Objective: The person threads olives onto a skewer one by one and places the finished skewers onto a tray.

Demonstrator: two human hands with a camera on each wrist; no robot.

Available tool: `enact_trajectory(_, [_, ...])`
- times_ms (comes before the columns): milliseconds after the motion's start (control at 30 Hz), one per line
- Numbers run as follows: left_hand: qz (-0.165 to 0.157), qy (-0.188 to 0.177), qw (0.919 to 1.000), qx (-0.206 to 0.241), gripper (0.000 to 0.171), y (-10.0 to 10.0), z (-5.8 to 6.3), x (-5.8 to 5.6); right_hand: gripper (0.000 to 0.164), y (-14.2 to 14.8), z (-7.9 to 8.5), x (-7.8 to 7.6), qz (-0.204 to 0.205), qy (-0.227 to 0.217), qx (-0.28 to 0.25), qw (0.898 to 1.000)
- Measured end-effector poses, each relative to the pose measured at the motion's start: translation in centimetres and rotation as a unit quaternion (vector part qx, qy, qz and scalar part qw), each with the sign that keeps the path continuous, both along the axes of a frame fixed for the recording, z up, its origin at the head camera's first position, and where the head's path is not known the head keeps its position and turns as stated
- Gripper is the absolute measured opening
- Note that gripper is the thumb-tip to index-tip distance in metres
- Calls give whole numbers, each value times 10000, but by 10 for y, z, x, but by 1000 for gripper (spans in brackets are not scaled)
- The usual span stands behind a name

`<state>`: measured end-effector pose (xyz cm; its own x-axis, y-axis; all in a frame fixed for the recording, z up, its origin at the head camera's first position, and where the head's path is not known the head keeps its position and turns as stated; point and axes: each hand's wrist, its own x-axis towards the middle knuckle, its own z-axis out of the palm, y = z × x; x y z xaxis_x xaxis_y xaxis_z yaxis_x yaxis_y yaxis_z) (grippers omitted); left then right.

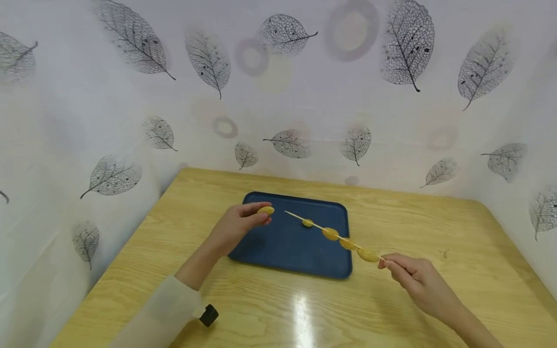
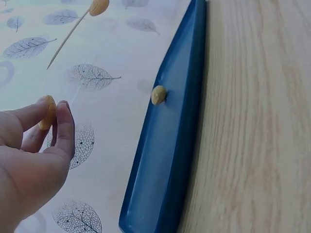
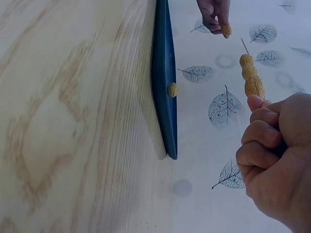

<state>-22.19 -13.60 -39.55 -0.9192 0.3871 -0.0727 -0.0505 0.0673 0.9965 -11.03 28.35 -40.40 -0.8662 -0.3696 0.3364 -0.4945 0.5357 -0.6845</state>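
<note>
In the head view my right hand [image 1: 419,285] grips the lower end of a thin wooden skewer [image 1: 292,214], which slants up to the left. Three yellow, oval, wrinkled food pieces [image 1: 330,234] are threaded on it, also seen as a stack [image 3: 250,73] in the right wrist view. Left of the skewer's bare tip, apart from it, my left hand [image 1: 237,224] pinches another yellow oval piece [image 2: 48,112] between thumb and fingers. One loose yellow piece [image 2: 159,95] lies on the blue tray [image 1: 287,261] beneath.
The tray's raised rim [image 1: 348,217] stands on a light wooden table [image 1: 243,309]. Behind and beside the table hangs a pale cloth [image 1: 304,106] printed with leaves. A small black object [image 1: 209,315] sits at my left sleeve [image 1: 174,304].
</note>
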Motion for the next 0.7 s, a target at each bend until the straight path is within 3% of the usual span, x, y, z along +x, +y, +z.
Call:
enact_trajectory(167, [99, -121, 9993, 339, 41, 2, -1, 5, 24, -4, -3, 0, 319, 193, -20, 9993])
enact_trajectory(700, [-77, -157, 9973, 711, 40, 9, -4, 11, 22, -13, -5, -5, 331, 234, 244, 9989])
